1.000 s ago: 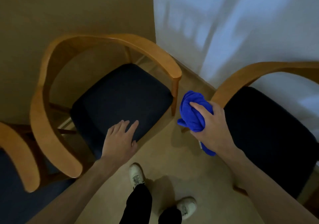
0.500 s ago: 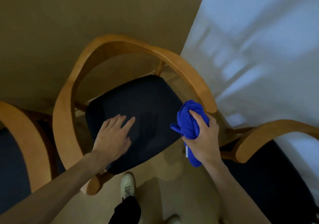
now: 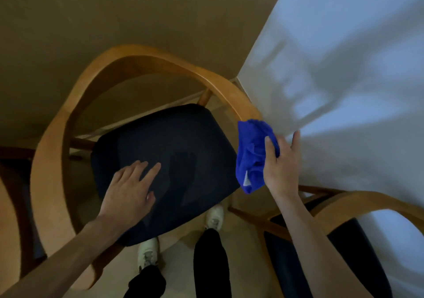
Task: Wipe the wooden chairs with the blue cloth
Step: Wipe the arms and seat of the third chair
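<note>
Blue cloth (image 3: 253, 153) (one) in right hand (image 3: 280, 164), three wooden chairs (image 3: 146, 61)

A pale beige floor (image 3: 181, 272) carries three wooden armchairs: the middle chair (image 3: 96, 86) with dark seat, a second (image 3: 358, 201) to its right, a third (image 3: 9, 217) at left, plus two white shoes (image 3: 148, 253)

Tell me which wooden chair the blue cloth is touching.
The middle chair: the blue cloth lies on its right arm. The chairs at either edge are untouched.
</note>
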A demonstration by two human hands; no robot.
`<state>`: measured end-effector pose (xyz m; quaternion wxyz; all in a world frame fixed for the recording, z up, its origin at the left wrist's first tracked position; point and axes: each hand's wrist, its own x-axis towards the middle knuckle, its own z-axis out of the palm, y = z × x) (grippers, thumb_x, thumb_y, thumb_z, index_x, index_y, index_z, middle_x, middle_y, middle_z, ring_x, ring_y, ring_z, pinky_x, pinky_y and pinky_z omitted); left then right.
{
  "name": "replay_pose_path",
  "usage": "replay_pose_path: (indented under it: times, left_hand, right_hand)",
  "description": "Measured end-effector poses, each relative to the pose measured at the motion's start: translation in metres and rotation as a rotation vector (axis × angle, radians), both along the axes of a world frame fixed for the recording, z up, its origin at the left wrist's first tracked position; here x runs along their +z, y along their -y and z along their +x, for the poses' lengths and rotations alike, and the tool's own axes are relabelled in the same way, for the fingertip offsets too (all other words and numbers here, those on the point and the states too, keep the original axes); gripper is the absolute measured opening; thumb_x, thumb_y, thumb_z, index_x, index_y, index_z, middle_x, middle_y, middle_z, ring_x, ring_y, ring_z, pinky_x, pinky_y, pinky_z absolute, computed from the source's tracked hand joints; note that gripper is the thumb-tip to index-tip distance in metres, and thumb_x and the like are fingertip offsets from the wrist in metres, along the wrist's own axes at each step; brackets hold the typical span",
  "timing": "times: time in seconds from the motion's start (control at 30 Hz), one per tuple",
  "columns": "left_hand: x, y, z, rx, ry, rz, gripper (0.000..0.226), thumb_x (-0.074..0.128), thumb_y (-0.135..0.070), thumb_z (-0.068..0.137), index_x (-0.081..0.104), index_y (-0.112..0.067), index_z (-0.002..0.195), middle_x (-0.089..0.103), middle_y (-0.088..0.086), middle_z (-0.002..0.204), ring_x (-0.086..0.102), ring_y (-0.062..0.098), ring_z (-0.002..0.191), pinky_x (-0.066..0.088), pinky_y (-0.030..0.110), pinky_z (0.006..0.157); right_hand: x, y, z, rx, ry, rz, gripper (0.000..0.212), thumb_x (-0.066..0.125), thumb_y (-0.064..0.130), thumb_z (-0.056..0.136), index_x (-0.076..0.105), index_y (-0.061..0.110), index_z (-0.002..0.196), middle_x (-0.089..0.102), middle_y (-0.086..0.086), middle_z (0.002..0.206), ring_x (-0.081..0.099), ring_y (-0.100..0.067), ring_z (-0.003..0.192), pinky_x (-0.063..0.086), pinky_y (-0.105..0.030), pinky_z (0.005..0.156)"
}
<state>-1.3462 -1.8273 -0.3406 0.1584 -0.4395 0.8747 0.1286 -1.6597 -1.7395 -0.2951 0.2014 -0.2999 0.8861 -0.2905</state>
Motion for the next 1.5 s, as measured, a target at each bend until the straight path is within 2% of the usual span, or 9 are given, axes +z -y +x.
replay_pose_path:
  times: [0.1,0.23,0.37,0.47,0.57,0.8,0.93,1.17,1.5]
  left_hand:
    - [-0.003,-0.003,-0.026,0.034,-0.020,-0.002,0.075,0.073,-0.031,0.078,0.043,-0.019,0.146,0.053,0.011,0.138,0.048,0.030,0.130,0.040,0.047,0.105]
    - [0.003,0.004,-0.074,0.102,-0.102,-0.029,0.072,0.072,-0.029,0.079,0.044,-0.019,0.144,0.054,0.010,0.136,0.048,0.029,0.129,0.041,0.047,0.103]
    - [0.010,0.012,-0.125,0.138,-0.218,-0.035,0.071,0.069,-0.033,0.081,0.041,-0.020,0.145,0.052,0.006,0.138,0.045,0.026,0.132,0.038,0.044,0.106]
    - [0.005,0.018,-0.156,0.093,-0.252,-0.021,0.072,0.064,-0.036,0.084,0.034,-0.022,0.148,0.047,0.006,0.142,0.040,0.024,0.136,0.035,0.043,0.111]
    - [-0.004,0.020,-0.180,0.052,-0.252,-0.015,0.070,0.059,-0.037,0.087,0.032,-0.021,0.149,0.045,0.005,0.143,0.038,0.024,0.137,0.032,0.040,0.111]
    - [-0.018,0.017,-0.218,0.016,-0.276,0.068,0.068,0.055,-0.038,0.089,0.029,-0.023,0.150,0.042,0.002,0.145,0.034,0.020,0.138,0.027,0.036,0.112]
    - [-0.025,0.010,-0.216,0.022,-0.270,0.102,0.065,0.057,-0.036,0.089,0.033,-0.022,0.148,0.044,0.001,0.144,0.038,0.019,0.136,0.030,0.036,0.111]
    - [-0.049,-0.001,-0.205,0.066,-0.232,0.186,0.065,0.054,-0.037,0.090,0.030,-0.025,0.149,0.041,-0.001,0.144,0.036,0.016,0.135,0.029,0.031,0.110]
    - [-0.058,0.039,-0.208,0.043,-0.295,0.201,0.064,0.057,-0.034,0.089,0.033,-0.024,0.146,0.045,0.001,0.139,0.043,0.020,0.128,0.034,0.036,0.105]
  right_hand:
    - [0.002,0.003,-0.026,0.217,0.002,-0.030,0.041,0.042,0.039,0.103,0.055,0.021,0.137,0.031,0.000,0.159,0.032,-0.015,0.145,0.034,-0.037,0.117]
    - [0.006,0.001,-0.062,0.423,0.243,-0.107,0.034,0.043,0.051,0.100,0.060,0.034,0.124,0.068,0.019,0.104,0.066,-0.002,0.095,0.053,-0.020,0.078]
    - [-0.007,0.017,-0.108,0.311,0.393,-0.130,0.025,0.046,0.061,0.095,0.062,0.046,0.107,0.068,0.014,0.104,0.066,-0.003,0.094,0.054,-0.023,0.076]
    - [-0.038,0.030,-0.145,0.169,0.335,-0.021,0.009,0.051,0.046,0.100,0.060,0.046,0.097,0.065,0.011,0.098,0.064,-0.004,0.089,0.051,-0.019,0.067]
    - [-0.069,0.037,-0.171,0.116,0.231,0.152,0.020,0.051,0.037,0.101,0.058,0.028,0.117,0.063,0.003,0.114,0.062,-0.023,0.107,0.053,-0.045,0.092]
    - [-0.065,0.034,-0.125,0.355,-0.083,0.032,0.042,0.052,0.042,0.099,0.046,0.026,0.136,0.046,-0.001,0.141,0.046,-0.017,0.129,0.041,-0.035,0.106]
    - [-0.068,0.013,-0.089,0.291,-0.161,-0.027,0.037,0.062,0.034,0.093,0.054,0.018,0.126,0.048,-0.001,0.128,0.049,-0.016,0.116,0.051,-0.034,0.092]
    - [-0.085,-0.007,-0.080,0.028,0.146,0.258,0.102,0.081,0.064,0.064,0.032,0.016,0.139,0.041,0.002,0.131,0.048,-0.013,0.115,0.049,-0.030,0.090]
    - [-0.101,0.021,-0.075,0.065,0.092,0.361,0.078,0.082,0.056,0.060,0.023,0.032,0.105,0.048,0.013,0.100,0.050,-0.003,0.080,0.037,-0.020,0.059]
